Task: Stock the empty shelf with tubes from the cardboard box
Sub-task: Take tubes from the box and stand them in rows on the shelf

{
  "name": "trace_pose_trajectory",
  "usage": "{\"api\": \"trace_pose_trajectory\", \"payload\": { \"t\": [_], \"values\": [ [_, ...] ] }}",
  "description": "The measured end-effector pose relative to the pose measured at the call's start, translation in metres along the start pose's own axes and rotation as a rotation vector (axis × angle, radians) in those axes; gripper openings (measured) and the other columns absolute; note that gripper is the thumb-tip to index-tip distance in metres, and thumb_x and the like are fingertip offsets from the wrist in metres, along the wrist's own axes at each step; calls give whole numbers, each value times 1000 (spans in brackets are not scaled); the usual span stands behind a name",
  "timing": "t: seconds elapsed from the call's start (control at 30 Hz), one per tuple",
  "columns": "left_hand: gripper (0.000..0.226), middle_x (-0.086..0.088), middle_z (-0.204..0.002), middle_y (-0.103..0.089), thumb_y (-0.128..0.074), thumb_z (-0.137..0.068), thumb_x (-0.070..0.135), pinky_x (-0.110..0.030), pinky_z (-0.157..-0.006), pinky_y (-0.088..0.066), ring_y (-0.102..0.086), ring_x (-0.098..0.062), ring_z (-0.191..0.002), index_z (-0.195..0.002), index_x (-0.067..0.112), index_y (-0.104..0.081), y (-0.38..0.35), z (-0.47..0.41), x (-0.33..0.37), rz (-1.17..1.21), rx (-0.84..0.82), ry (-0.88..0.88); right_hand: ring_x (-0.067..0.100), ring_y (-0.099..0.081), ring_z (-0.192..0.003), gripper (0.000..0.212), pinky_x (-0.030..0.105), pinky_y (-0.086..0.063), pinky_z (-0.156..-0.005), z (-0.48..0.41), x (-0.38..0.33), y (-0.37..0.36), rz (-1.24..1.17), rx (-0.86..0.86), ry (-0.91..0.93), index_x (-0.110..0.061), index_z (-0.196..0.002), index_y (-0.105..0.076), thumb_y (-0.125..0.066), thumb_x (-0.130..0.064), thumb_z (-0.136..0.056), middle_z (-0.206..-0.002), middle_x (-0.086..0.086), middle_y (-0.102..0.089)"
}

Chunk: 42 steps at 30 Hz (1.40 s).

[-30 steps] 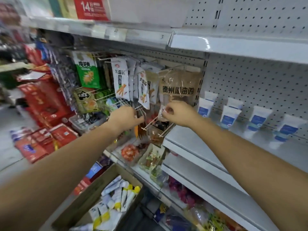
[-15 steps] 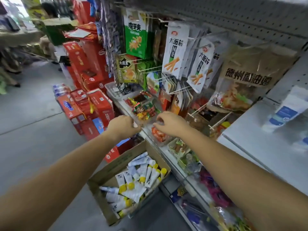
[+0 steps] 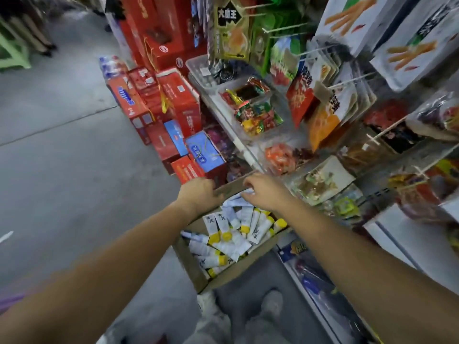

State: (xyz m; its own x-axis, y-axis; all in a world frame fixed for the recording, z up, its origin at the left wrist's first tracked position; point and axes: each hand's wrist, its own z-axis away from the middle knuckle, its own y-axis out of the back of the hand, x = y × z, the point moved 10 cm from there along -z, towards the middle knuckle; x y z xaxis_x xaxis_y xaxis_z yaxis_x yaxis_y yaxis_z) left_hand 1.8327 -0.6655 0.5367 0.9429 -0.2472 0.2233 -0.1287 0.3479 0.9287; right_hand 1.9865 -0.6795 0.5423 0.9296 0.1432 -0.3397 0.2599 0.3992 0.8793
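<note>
Lying jumbled in the cardboard box (image 3: 224,275), white yellow-capped tubes (image 3: 229,240); both hands' fingers curled, grip unclear

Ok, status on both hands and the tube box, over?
Left hand at far rim of brown cardboard box, grip unclear. Right hand over white yellow-capped tubes, grasp unclear. Nothing blocking.

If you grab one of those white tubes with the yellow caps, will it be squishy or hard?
Probably squishy: the tubes have flat crimped ends, like soft cream tubes. Likely light, since many lie heaped loosely in the cardboard box. The round yellow caps could let one roll if laid down. The right hand reaches among them.
</note>
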Motion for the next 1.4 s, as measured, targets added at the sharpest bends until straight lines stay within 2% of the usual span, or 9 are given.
{"api": "trace_pose_trajectory", "payload": {
  "t": [0.07, 0.2, 0.3, 0.43, 0.6, 0.83, 1.03, 1.27, 1.4],
  "values": [
    [44, -8, -92, -67, -56, -86, 57, -34, -67, -49, -66, -31, -89, -92, 14, -67, -29, -4, -11, -17, -56, 31, 25, -56, -100, 35, 37, -47, -84, -7, 7, -27, -21, -38, -5, -11, -115, -62, -57, -39, -94, -112, 7, -58],
    [42, -6, -101, -67, -57, -87, 52, -33, -70, -50, -65, -29, -93, -102, 13, -65, -84, -7, -29, -34, -142, 95, 24, -54, -90, 26, 39, -47, -78, -24, 21, -78, -69, -100, 28, -12, -103, -62, -57, -36, -93, -103, 5, -56],
    [37, -4, -101, -68, -60, -84, 50, -35, -72, -56, -65, -26, -91, -100, 17, -66, -127, -3, -43, -25, -202, 136, 25, -57, -103, 33, 44, -50, -85, -38, 31, -117, -94, -162, 68, -14, -116, -61, -57, -39, -94, -116, 4, -58],
    [29, -7, -107, -66, -62, -88, 34, -30, -68, -45, -63, -28, -99, -105, 12, -65, -192, 3, -58, -22, -309, 182, 28, -58, -108, 39, 43, -50, -87, -52, 45, -167, -84, -241, 72, -12, -124, -59, -57, -40, -96, -123, 7, -58],
    [21, -8, -110, -65, -61, -88, 27, -31, -68, -45, -63, -28, -99, -104, 12, -61, -263, 1, -71, 28, -403, 248, 28, -55, -115, 45, 43, -50, -88, -64, 78, -223, -45, -310, 47, -15, -132, -55, -56, -40, -95, -131, 6, -54],
    [23, -9, -112, -63, -61, -90, 26, -33, -70, -44, -62, -29, -102, -108, 12, -61, -316, -9, -84, 81, -468, 339, 29, -54, -117, 44, 42, -50, -91, -93, 99, -267, -43, -370, -21, -15, -133, -53, -57, -37, -94, -130, 7, -55],
    [37, -11, -116, -62, -65, -86, 29, -34, -82, -51, -62, -30, -105, -120, 13, -60, -346, -12, -107, 255, -477, 551, 32, -56, -111, 38, 41, -51, -85, -121, 107, -292, -24, -362, -64, -12, -122, -56, -57, -34, -91, -117, 11, -58],
    [35, -12, -112, -62, -64, -83, 24, -30, -79, -51, -63, -29, -101, -116, 14, -64, -388, -4, -123, 519, -447, 801, 32, -53, -117, 52, 39, -49, -84, -141, 102, -317, 57, -337, -151, -8, -131, -51, -57, -41, -92, -127, 15, -54],
    [18, -15, -101, -65, -61, -86, 24, -27, -71, -42, -64, -32, -99, -93, 8, -61, -403, 1, -133, 614, -384, 907, 32, -50, -120, 56, 40, -50, -83, -152, 104, -326, 81, -307, -209, -7, -133, -48, -61, -41, -90, -132, 14, -51]
  ]
}}
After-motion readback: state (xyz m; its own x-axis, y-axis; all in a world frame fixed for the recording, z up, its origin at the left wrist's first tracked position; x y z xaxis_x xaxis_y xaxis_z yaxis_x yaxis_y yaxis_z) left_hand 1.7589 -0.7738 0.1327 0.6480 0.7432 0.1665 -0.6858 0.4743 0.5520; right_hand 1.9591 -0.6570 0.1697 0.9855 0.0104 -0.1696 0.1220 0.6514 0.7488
